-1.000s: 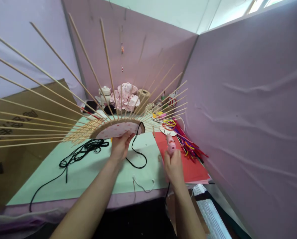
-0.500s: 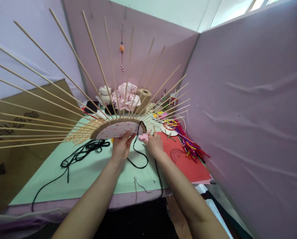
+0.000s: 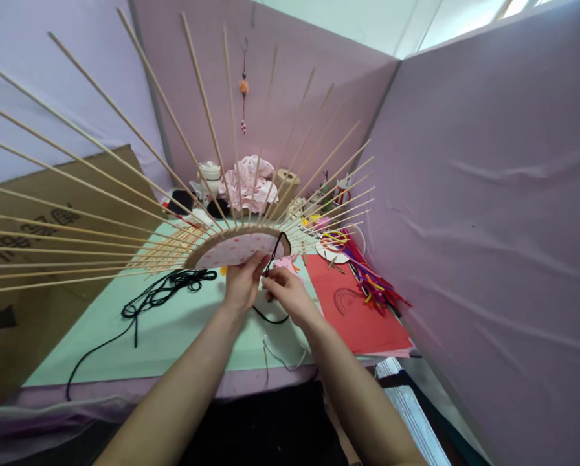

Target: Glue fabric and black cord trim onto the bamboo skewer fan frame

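Note:
A round base (image 3: 232, 251) with pink-spotted fabric and a brown rim is held up over the table, long thin wooden sticks (image 3: 197, 81) fanning out from its edge. My left hand (image 3: 244, 279) grips the base's near edge, thumb against the fabric. Black cord (image 3: 279, 244) runs over the right part of the rim and down to my right hand (image 3: 287, 291), whose fingers are pinched around it beside my left hand. More of the cord loops below on the table. A small pink figure (image 3: 286, 262) lies just behind my right hand.
A tangle of black cord (image 3: 173, 285) lies left on the green tabletop (image 3: 173, 343). Red sheets (image 3: 362, 310) and colourful fuzzy stems (image 3: 375, 285) are at right. A jar (image 3: 209, 178), crumpled pink fabric (image 3: 248, 184) and a paper roll (image 3: 286, 184) stand behind. Cardboard (image 3: 76, 259) leans left.
My right hand has moved left from beside the pink figure to the cord near my left hand. The hanging cord loop is drawn in. The view has shifted slightly.

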A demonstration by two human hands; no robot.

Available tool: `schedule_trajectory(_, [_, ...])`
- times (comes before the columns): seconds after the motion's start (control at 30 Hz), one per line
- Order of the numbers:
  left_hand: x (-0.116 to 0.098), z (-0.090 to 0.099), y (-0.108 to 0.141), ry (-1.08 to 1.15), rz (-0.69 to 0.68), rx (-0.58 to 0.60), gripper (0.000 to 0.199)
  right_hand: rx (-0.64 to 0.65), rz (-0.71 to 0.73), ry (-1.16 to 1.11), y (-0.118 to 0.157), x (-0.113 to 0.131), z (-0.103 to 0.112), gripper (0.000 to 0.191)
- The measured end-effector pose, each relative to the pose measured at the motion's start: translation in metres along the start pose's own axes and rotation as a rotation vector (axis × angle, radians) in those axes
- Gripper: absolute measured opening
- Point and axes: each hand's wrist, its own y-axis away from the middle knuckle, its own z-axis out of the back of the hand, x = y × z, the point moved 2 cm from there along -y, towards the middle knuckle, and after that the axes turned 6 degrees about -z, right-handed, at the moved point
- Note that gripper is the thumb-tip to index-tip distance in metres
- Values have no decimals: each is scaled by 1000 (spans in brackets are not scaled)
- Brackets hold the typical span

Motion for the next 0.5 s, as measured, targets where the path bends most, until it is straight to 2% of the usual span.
schedule_trajectory(0.07, [2, 0, 0, -6, -9, 5, 35, 60, -15, 103, 10, 16, 14, 24])
schedule_trajectory(0.17, [7, 1, 1, -36, 7, -14, 37, 150, 20, 263, 21, 56, 43, 24])
schedule_trajectory(0.3, [15, 2, 5, -70, 48, -33, 38, 39, 191, 613, 7, 120, 75, 14])
schedule_trajectory(0.4, [20, 2, 10, -71, 64, -42, 37, -114, 243, 694, -17, 153, 76, 9])
schedule_trajectory(0.5, [25, 4, 13, -59, 94, -58, 36, -122, 266, 631, -38, 167, 57, 12])
